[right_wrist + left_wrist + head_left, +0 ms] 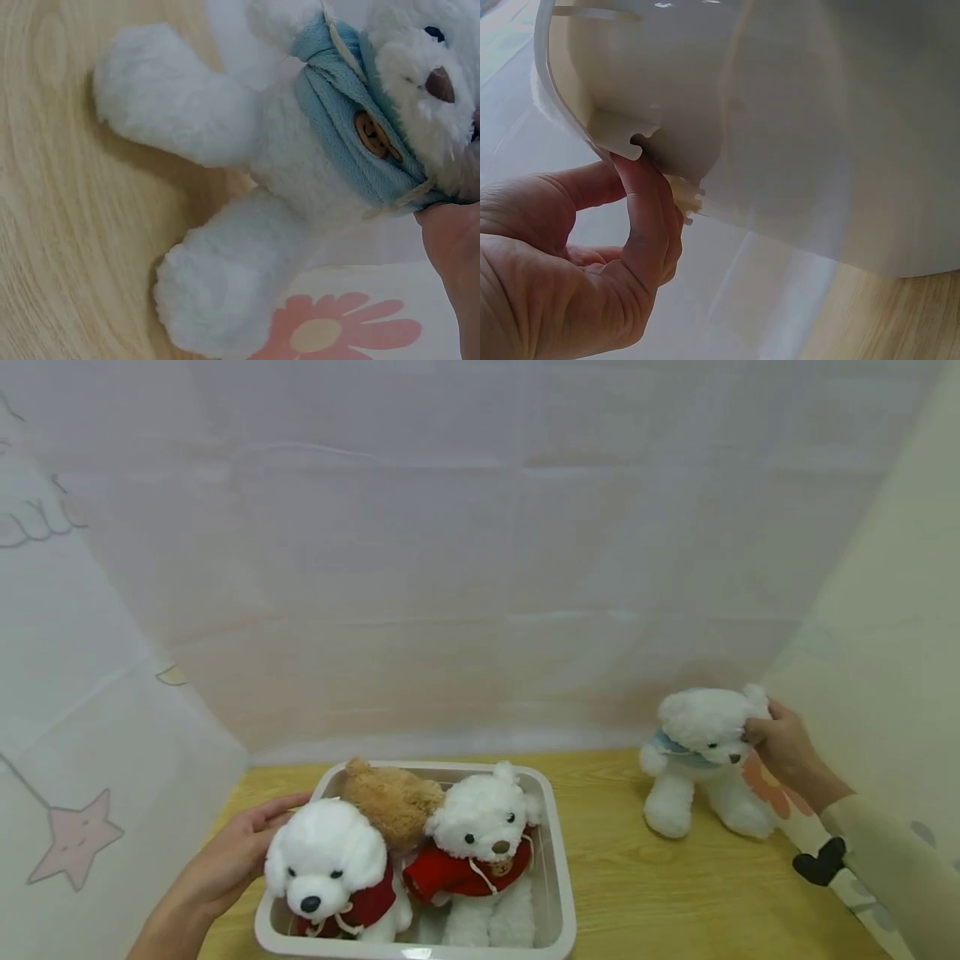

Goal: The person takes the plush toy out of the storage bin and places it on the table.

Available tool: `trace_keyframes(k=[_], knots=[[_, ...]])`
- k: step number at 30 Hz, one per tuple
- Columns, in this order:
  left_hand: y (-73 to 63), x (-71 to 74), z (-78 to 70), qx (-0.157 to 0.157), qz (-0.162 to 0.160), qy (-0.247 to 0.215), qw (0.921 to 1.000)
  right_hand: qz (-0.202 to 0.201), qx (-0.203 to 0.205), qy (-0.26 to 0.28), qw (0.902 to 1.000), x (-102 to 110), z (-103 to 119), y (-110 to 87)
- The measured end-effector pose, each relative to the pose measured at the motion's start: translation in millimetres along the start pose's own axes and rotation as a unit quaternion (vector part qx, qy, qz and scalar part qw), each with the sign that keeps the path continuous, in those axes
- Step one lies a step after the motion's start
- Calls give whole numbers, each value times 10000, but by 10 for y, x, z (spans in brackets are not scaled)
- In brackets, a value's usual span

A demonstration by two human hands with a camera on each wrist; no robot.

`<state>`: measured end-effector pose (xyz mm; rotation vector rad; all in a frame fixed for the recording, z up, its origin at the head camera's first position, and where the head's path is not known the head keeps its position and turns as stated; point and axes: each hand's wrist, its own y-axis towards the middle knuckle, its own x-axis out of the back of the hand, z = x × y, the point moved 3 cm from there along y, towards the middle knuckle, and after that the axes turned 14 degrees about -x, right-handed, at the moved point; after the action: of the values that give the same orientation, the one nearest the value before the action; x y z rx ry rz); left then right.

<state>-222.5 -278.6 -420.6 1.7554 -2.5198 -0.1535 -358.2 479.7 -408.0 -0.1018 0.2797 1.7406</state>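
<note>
My right hand [787,747] grips the side of the head of a white teddy bear [705,722], which wears a light blue top [349,142] with a round wooden button. The bear stands upright, its legs on the table. At the left, my left hand [228,856] holds the side of a pale plastic bin [558,877]; the left wrist view shows curled fingers [649,225] at the bin's edge. In the bin sit a white plush dog [326,852] in dark red, a white bear [483,818] in a red top, and a brown plush toy [393,797] behind them.
The wooden table [622,893] runs under the bin and the blue-topped bear. A pale cloth wall [450,568] rises at the back. Printed side panels flank the table, with a pink star [75,839] on the left and a flower [315,334] beside the bear.
</note>
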Motion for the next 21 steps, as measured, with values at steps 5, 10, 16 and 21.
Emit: trace_keyframes(k=[5,10,16,21], knots=[[8,-67,-21,-69,-60,85,9999,-753,-657,-2468,9639,101,-198,34],[108,-139,-54,-103,104,97,9998,-1344,-993,-4423,8812,146,-275,34],[145,-157,-36,30,293,-44,9996,-1463,-1218,-4842,8540,22,-162,114],[176,-133,8,76,253,-111,9996,-1443,-1195,-5135,8374,-89,-56,179]])
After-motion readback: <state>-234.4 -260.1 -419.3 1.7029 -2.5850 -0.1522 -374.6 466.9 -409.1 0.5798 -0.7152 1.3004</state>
